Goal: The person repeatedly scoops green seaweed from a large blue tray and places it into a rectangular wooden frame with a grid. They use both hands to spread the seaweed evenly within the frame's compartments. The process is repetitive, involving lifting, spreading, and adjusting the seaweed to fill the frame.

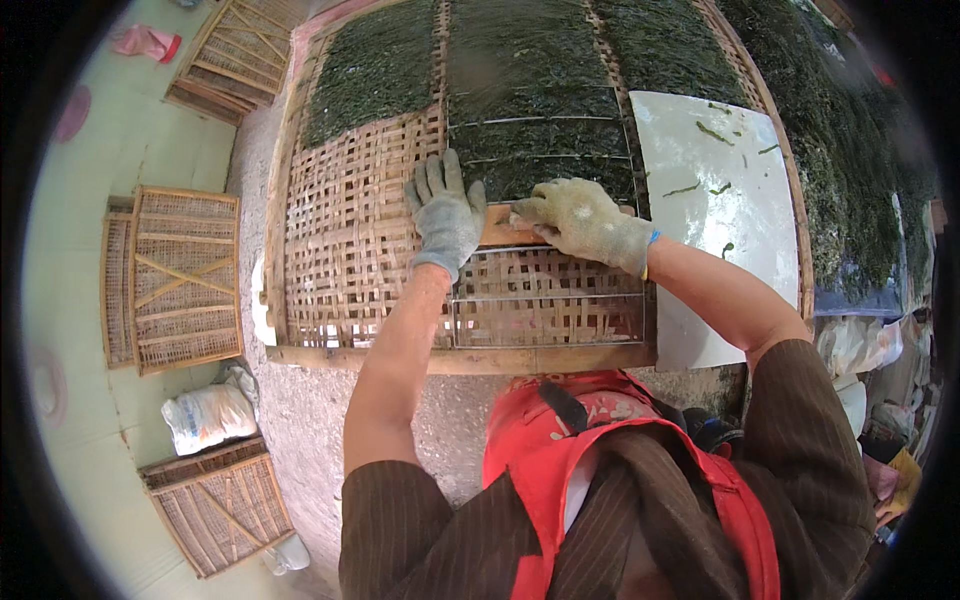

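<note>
My gloved left hand [448,211] lies with its fingers apart on the edge of a woven bamboo rack [345,225]. To its right, my gloved right hand [589,221] grips a flat wooden piece [500,227] that lies across a thin wire frame [551,297]. Beyond the wood, dark green seaweed-like strands [540,139] fill the upper sections of this frame, while bare weave shows through its lower part. A white sheet [716,225] with scattered green bits rests on the rack's right side. My right forearm passes over it.
More green strands [840,165] are heaped beyond the rack's right edge. Slatted woven panels [185,281] stand at the left, with a white plastic bag [210,418] below them. The rack's wooden rail [540,360] runs just before my body. Plastic bags [859,345] lie at the right.
</note>
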Tool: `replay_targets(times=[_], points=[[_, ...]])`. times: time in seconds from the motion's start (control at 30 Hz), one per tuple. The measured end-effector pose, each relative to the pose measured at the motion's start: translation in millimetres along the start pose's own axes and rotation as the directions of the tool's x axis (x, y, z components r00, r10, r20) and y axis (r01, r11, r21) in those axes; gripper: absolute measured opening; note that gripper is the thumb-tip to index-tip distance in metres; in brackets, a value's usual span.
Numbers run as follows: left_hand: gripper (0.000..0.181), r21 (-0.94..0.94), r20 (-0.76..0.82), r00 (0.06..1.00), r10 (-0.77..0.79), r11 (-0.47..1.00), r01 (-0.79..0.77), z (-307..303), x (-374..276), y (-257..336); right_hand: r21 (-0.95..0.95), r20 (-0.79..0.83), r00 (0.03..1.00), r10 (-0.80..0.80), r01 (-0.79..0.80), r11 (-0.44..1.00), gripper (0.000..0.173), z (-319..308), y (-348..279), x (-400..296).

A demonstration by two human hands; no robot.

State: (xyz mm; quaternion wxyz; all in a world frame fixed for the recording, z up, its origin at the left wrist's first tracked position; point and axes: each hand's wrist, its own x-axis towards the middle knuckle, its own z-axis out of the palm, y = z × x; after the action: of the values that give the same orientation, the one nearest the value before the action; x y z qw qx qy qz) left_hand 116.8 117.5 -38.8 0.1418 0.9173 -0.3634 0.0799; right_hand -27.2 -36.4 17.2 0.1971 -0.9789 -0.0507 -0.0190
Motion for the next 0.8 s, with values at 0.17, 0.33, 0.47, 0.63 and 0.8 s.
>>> replay_targets(times=[0.17,0.33,0.47,0.63,0.8], points=[[0.062,0.021,0.072,0.997,-0.023,1.0,0.021,-2.8,1.0,0.2,0.011,0.007,1.0,0.03,-0.03,0.999,0.034,-1.0,3.2,3.8],[0.066,0.083,0.145,0.988,-0.056,0.996,0.044,-3.5,6.9,5.0,0.003,0.054,0.997,0.062,-0.062,0.998,0.031,-12.7,1.9,1.9],[0.07,0.148,0.191,0.969,-0.156,0.981,0.129,-8.0,10.3,3.8,0.007,0.064,0.997,0.049,-0.049,0.999,0.035,-25.6,-8.0,-4.2],[0.07,0.057,-0.081,0.963,-0.256,0.964,0.261,-23.3,0.0,-13.0,0.162,-0.308,0.951,-0.033,0.087,0.983,0.053,-53.9,-0.9,-85.8],[0.058,-0.373,-0.131,0.926,-0.354,0.883,0.285,-43.9,-2.7,106.9,0.467,-0.286,0.95,0.127,0.022,0.884,0.054,-83.5,59.4,-233.0]])
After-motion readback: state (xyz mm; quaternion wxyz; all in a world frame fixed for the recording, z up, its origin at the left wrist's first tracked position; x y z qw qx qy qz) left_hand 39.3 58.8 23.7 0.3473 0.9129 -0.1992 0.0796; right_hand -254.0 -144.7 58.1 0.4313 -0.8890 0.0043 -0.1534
